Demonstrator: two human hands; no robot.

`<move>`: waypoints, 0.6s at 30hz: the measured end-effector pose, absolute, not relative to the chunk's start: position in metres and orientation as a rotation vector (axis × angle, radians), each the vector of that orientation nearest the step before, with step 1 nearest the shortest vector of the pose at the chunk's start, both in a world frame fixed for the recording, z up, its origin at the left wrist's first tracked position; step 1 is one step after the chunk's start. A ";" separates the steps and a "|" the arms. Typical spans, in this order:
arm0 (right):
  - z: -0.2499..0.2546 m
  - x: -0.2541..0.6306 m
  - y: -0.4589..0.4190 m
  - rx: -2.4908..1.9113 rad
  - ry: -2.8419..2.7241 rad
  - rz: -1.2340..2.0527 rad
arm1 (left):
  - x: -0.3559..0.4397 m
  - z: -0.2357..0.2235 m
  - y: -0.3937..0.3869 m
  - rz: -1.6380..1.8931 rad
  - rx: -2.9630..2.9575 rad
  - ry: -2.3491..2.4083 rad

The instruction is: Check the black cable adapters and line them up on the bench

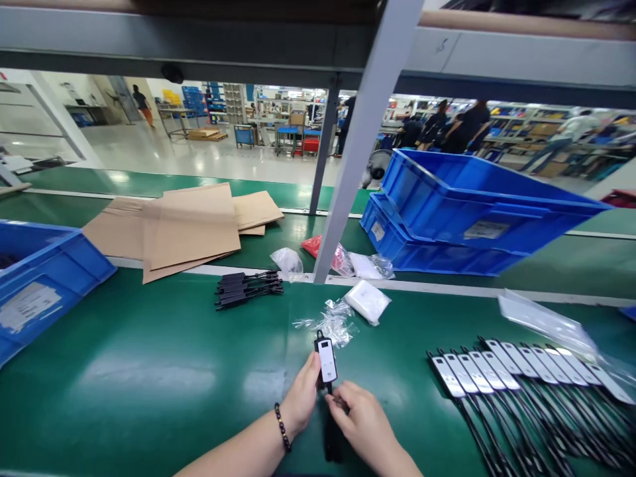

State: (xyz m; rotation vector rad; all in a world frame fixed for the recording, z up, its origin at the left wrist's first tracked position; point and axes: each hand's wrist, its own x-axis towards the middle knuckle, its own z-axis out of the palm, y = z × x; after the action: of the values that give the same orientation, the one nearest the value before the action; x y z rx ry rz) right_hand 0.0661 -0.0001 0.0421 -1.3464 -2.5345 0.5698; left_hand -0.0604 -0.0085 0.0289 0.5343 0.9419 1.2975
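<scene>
Green work surface [149,371] crosses the workshop. At six o'clock is one white-faced device [328,363], probably light, with stiff, smooth body and flexible cable [329,389]; its side edges should give the safest hold. The person's left hand [303,399] is clamped on the body; the right hand [364,417] pinches the cable below.

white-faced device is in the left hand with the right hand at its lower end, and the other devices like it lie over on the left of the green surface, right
Not quite: the head view shows the other white-faced devices on the right of the green surface. The held device is in the left hand, with the right hand at its lower end.
</scene>
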 end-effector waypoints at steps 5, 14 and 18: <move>0.043 0.128 0.003 -1.587 -2.512 0.228 | -0.061 0.029 -0.011 1.059 0.830 0.883; 0.027 0.230 0.024 -2.118 -2.280 -0.033 | -0.063 0.049 -0.018 0.944 1.117 1.053; 0.036 0.241 0.025 -2.166 -2.194 0.022 | -0.095 0.079 -0.024 0.984 1.543 1.294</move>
State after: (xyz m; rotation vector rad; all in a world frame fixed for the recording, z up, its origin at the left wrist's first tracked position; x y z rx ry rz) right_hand 0.2411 0.0251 0.0362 -2.1656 -2.1943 0.0223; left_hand -0.0952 -0.0242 0.0785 1.5427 1.2944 0.9840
